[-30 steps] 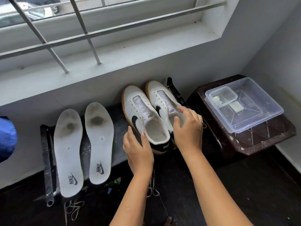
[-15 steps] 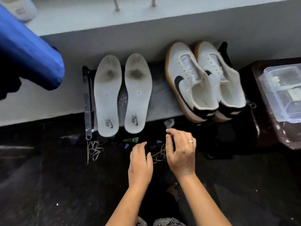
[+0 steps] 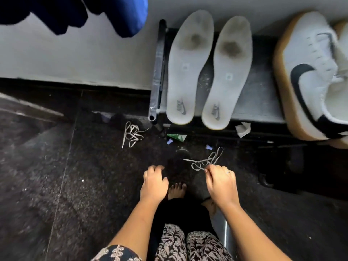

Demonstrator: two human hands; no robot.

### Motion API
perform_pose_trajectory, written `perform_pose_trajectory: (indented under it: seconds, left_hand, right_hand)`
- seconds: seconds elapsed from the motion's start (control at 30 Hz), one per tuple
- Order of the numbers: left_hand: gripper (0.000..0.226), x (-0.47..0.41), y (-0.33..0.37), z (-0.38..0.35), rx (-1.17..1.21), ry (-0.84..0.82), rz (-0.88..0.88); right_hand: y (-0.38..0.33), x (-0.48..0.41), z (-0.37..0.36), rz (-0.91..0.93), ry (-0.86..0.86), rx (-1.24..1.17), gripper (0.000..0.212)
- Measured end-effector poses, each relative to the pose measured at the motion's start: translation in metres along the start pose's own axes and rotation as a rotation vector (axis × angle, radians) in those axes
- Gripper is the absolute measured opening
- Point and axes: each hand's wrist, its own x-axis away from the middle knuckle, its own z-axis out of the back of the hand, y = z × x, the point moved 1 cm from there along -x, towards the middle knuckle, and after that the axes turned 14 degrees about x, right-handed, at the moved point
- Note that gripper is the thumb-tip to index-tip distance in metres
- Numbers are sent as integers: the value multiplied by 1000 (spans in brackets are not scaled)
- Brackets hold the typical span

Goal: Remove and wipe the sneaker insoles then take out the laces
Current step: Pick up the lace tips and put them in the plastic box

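Note:
Two white, dirt-stained insoles (image 3: 189, 68) (image 3: 228, 74) lie side by side on a low dark bench (image 3: 258, 102). At the right edge of the bench stands the pair of white sneakers (image 3: 312, 72) with black swooshes and gum soles, their eyelets without laces. One loose shoelace (image 3: 131, 135) lies bunched on the dark floor left of the bench. A second shoelace (image 3: 208, 161) lies on the floor in front of it. My right hand (image 3: 221, 182) has its fingertips closed on that lace's near end. My left hand (image 3: 154, 183) hovers beside it, fingers curled apart, holding nothing.
Blue cloth (image 3: 116, 14) hangs at the top left against the grey wall. A green wrapper (image 3: 177, 137) and paper scraps (image 3: 243, 129) lie under the bench edge. My bare foot (image 3: 177, 191) stands between my hands on the dark speckled floor.
My hands left the sneakers and dropped to the floor. The view swung down and left. My right hand has reached the second lace and closed on it.

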Motion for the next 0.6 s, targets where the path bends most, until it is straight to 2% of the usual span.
perform_pose_trajectory:
  seconds: [0.1,0.2,0.33,0.5,0.6]
  left_hand:
    - [42,-7,-14,-1,29,0,33]
    - [43,-18,-22,-7,44,-21,46]
    - [44,-43,-27,-21,26,-64,10]
    - [44,-88,-29,-45,-20,-142,-37]
    - [47,-123,-32,-61,-82,-163,-95]
  right_hand:
    - [-9,-9,-9,34,-19,27,22]
    - [-13,-19,-29,44,-120,36,17]
    - [-7,-27,-60,57,-240,35,22]
    - [12,-40,-108,-48,-375,47,17]
    - [29,-48,-147,-131,-469,17,24]
